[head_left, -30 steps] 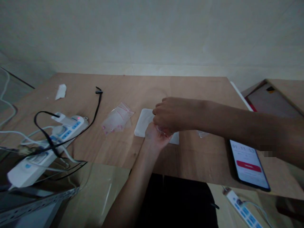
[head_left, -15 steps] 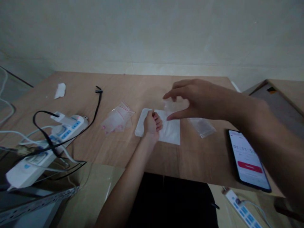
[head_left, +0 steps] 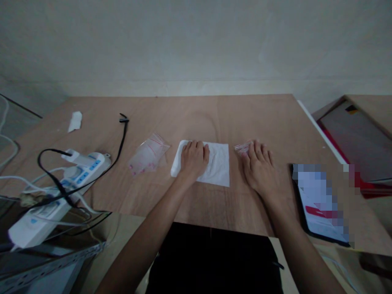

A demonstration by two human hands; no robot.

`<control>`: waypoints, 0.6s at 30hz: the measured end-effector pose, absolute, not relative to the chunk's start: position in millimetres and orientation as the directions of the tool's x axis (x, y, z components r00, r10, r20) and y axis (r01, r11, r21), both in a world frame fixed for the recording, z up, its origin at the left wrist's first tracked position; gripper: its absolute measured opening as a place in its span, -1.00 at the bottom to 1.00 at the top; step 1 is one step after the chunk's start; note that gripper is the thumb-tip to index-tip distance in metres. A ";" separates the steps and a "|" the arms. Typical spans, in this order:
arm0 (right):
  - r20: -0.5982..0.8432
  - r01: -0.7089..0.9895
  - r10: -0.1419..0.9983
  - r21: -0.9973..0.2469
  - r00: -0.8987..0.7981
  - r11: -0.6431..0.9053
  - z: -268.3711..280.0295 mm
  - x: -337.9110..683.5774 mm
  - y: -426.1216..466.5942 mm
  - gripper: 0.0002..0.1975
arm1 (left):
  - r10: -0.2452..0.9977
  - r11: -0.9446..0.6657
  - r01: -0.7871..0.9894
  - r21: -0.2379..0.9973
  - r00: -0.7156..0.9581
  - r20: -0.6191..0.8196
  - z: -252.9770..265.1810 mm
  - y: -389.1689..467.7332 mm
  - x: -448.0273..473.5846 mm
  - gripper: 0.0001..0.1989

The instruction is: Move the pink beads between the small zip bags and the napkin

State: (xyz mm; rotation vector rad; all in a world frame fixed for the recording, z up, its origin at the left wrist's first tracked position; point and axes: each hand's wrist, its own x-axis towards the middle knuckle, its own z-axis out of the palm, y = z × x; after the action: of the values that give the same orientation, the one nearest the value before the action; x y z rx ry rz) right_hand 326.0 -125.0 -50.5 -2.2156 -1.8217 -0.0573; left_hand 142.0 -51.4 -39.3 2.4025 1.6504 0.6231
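Note:
My left hand (head_left: pixel 194 160) lies palm down on a white sheet (head_left: pixel 219 163), perhaps cloth or a soft pouch, its fingers stretched out and pointing away from me. To its right, my right hand (head_left: pixel 260 165) rests flat on the table with fingers slightly apart. It partly covers a small clear plastic bag (head_left: pixel 241 148), whose edge shows beside the thumb. Left of the sheet are clear zip bags (head_left: pixel 148 153) with red seal lines and small pink bits near the lower end.
A white power strip (head_left: pixel 88 169) with tangled cables takes up the table's left side. A black cable tip (head_left: pixel 124 120) and a scrap of white paper (head_left: pixel 75 121) lie farther back. Near the right edge rests a phone (head_left: pixel 315 192), partly blurred out.
My right hand has come down from above the sheet, moving right onto the clear bag on the table. My left hand has turned from a curled, sideways pose to palm down.

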 end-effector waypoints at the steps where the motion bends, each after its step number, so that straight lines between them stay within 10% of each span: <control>1: 0.201 0.966 0.956 -0.188 0.213 -0.176 -50.1 326.3 -124.3 -0.38 | 0.920 -0.377 0.852 0.363 0.298 0.255 -39.4 -51.6 142.0 -0.69; 11: 0.211 0.934 0.945 -0.308 0.251 -0.179 -50.3 329.6 -124.2 -0.32 | 0.915 -0.186 0.887 0.423 -0.001 0.404 -10.9 -49.5 84.4 -0.66; 14: 0.241 0.926 0.938 -0.345 0.248 -0.156 -50.5 330.3 -124.1 -0.32 | 0.954 0.137 0.937 0.321 -0.212 0.210 2.3 -40.2 36.3 -0.57; 18: 0.278 0.913 0.917 -0.368 0.288 -0.175 -49.4 329.0 -124.5 -0.30 | 0.986 0.159 0.961 0.227 -0.145 -0.081 2.9 -28.9 -6.3 -0.56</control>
State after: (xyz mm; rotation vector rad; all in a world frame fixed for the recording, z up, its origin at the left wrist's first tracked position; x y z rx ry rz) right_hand 329.0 -124.5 -49.4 -2.1009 -1.6358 0.0100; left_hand -6.3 -28.9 2.9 1.9023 2.2225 0.1775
